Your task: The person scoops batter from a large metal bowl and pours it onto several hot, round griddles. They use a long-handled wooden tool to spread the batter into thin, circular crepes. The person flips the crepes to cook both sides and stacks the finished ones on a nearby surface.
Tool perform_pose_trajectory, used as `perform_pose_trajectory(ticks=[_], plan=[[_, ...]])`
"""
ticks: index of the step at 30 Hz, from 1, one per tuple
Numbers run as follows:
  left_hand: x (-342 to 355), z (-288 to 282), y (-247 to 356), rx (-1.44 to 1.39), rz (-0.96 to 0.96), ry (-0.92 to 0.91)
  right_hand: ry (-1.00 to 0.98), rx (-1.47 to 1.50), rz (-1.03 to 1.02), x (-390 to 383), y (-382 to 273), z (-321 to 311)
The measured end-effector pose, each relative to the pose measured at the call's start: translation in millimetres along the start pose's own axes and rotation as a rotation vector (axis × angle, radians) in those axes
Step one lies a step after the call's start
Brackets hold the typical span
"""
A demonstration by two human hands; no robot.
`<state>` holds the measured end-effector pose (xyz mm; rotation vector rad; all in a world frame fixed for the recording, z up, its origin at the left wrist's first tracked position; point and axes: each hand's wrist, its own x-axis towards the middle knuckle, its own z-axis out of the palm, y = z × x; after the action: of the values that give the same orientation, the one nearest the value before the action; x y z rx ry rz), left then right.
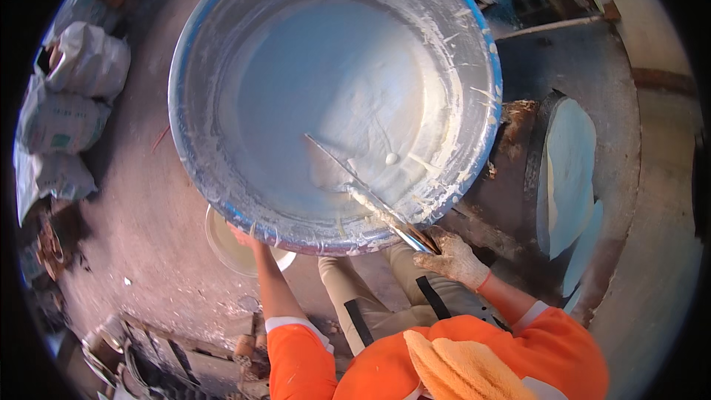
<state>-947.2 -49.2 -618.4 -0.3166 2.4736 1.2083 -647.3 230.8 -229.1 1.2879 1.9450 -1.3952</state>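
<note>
Jutting from right fingers (438,261): long tool (380,210)

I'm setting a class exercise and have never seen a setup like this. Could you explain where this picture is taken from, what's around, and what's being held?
There is no machine: a fisheye camera on a person's head looks down, bending straight edges. The gloved right hand grips a long, thin tool that reaches into a big blue-rimmed tub containing a pale mixture. The bare left hand is at the near rim, partly hidden, so its grip is unclear. A pale bowl shows below it; stuffed bags lie at left.
</note>
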Motion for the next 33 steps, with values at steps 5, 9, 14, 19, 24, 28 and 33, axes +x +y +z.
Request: perform_pose_trajectory(ticks=[5, 9, 14, 19, 24, 28, 33], plan=[[-35, -15, 48, -0.581, -0.212, -0.275, -0.01, 0.159, -0.033, 2, 24, 11], [-76, -89, 143, 0.75, 0.47, -0.211, 0.06, 0.225, 0.054, -4, 2, 15], [-63, -178, 205, 0.748, 0.651, -0.052, 0.066, -0.023, 0.03, 9, 29, 22], [-57, -225, 285, 0.794, 0.743, -0.03, 0.187, -0.111, 0.035, 3, 22, 32], [-134, -222, 362, 0.636, 0.897, -0.041, 0.232, -0.012, -0.031, -17, 0, 37], [-162, -190, 372, 0.643, 1.025, -0.149, 0.129, 0.21, -0.056, -6, 14, 41], [-213, -134, 401, 0.68, 0.884, -0.432, -0.123, 0.528, 0.153, 1, 16, 26]])
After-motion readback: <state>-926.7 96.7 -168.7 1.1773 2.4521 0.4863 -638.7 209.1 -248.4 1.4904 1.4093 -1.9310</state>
